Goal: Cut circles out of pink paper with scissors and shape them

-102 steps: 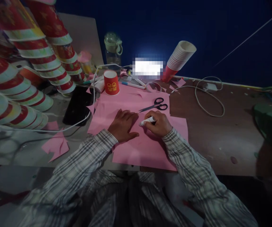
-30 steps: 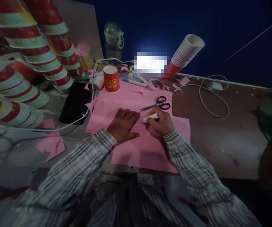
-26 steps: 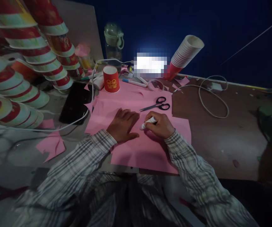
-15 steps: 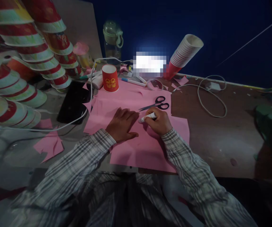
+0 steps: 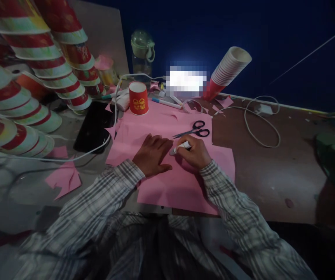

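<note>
Pink paper (image 5: 182, 182) flat on desk (image 5: 272, 171), centre near edge. Left hand (image 5: 152, 154) pressed flat on it, released. Right hand (image 5: 193, 152) clenched round white marker (image 5: 180, 147); tip hidden between hands. Scissors (image 5: 193, 130) just beyond. Dim, cups (image 5: 24, 77) left blurred.

Spread flat on the table (image 5: 272, 175) in front of the person, a sheet of paper (image 5: 179, 186), with the left hand (image 5: 152, 153) pressed on it and the right hand (image 5: 193, 151) just beside, to the right, closed around a marker (image 5: 180, 147) whose tip points left toward the left hand. Just behind the right hand, on the same sheet, scissors (image 5: 195, 130); at the sheet's far left corner, an upturned cup (image 5: 138, 98); left of the sheet, a phone (image 5: 93, 126) under a cable (image 5: 68, 157). Far left, stacks of cups (image 5: 24, 89); behind the sheet to the right, a tilted cup stack (image 5: 225, 72), and right of that a looped cord (image 5: 262, 124).
</note>
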Action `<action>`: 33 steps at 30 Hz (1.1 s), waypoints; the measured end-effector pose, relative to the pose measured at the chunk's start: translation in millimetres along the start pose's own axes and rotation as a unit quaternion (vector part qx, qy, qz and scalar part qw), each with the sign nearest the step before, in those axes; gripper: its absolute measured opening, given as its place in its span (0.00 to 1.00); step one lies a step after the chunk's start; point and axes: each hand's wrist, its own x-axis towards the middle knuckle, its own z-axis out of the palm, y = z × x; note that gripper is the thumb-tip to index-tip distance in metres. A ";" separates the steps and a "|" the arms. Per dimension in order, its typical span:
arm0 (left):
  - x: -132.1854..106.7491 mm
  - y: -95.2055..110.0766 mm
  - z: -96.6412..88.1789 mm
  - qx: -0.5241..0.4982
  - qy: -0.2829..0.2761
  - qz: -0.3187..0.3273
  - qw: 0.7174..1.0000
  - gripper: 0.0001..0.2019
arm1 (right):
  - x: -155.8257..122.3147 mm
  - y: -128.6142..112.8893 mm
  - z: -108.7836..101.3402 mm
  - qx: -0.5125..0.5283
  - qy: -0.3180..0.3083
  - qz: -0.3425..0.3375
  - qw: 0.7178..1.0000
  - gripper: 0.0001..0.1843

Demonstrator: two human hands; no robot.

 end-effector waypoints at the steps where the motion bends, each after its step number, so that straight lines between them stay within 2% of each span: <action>1: -0.2 0.0 0.3 -0.004 0.004 -0.001 1.000 0.39 | -0.6 -0.7 -1.0 0.014 -0.022 0.009 1.000 0.01; 3: -0.5 0.2 0.7 -0.006 0.007 -0.001 1.000 0.39 | -1.0 0.7 -4.5 0.054 -0.025 0.030 0.998 0.01; 6: -0.3 0.8 0.8 0.002 0.005 -0.001 1.000 0.40 | 1.8 7.0 -7.9 0.082 0.059 0.036 0.994 0.02; 8: -0.1 0.8 0.7 0.008 0.003 0.003 1.000 0.41 | 4.4 9.6 -6.5 0.054 0.094 0.021 0.994 0.02; 10: 0.0 0.5 0.8 0.012 0.002 0.008 1.000 0.41 | 5.3 8.7 -3.5 0.017 0.079 0.007 0.997 0.01; 12: -0.3 0.0 1.0 0.011 0.003 0.008 1.000 0.41 | 3.9 5.5 -1.7 0.004 0.028 0.003 1.000 0.01; 15: -0.9 -0.1 1.0 0.003 0.003 0.003 1.000 0.40 | 0.4 3.2 -3.5 0.037 -0.026 0.025 0.999 0.01; 18: -1.0 0.9 0.4 0.004 0.001 0.001 1.000 0.39 | 1.0 8.7 -7.3 0.066 0.044 0.031 0.996 0.02; 20: -0.8 1.6 -0.1 0.009 0.003 -0.001 1.000 0.39 | 3.5 13.2 -8.5 0.042 0.090 0.016 0.995 0.03; 22: -0.8 1.8 -0.5 0.011 0.004 -0.001 1.000 0.39 | 5.0 14.6 -9.0 0.007 0.078 0.005 0.997 0.03; 26: -1.1 0.8 0.0 0.002 0.000 0.003 1.000 0.39 | 1.7 8.6 -12.9 0.008 -0.032 0.032 0.999 0.01; 27: -1.2 0.5 0.4 -0.001 0.000 0.003 1.000 0.39 | 0.5 7.3 -14.6 0.018 -0.042 0.037 0.998 0.01; 29: -1.1 0.2 1.1 -0.003 0.000 0.002 1.000 0.39 | -0.7 6.9 -17.7 0.038 -0.015 0.037 0.998 0.01; 31: -0.9 0.1 1.5 0.001 0.000 0.001 1.000 0.40 | -0.4 8.7 -19.4 0.042 0.045 0.031 0.998 0.02; 33: -0.9 0.2 1.3 0.004 0.001 0.002 1.000 0.39 | 0.5 10.3 -19.2 0.021 0.059 0.031 0.998 0.03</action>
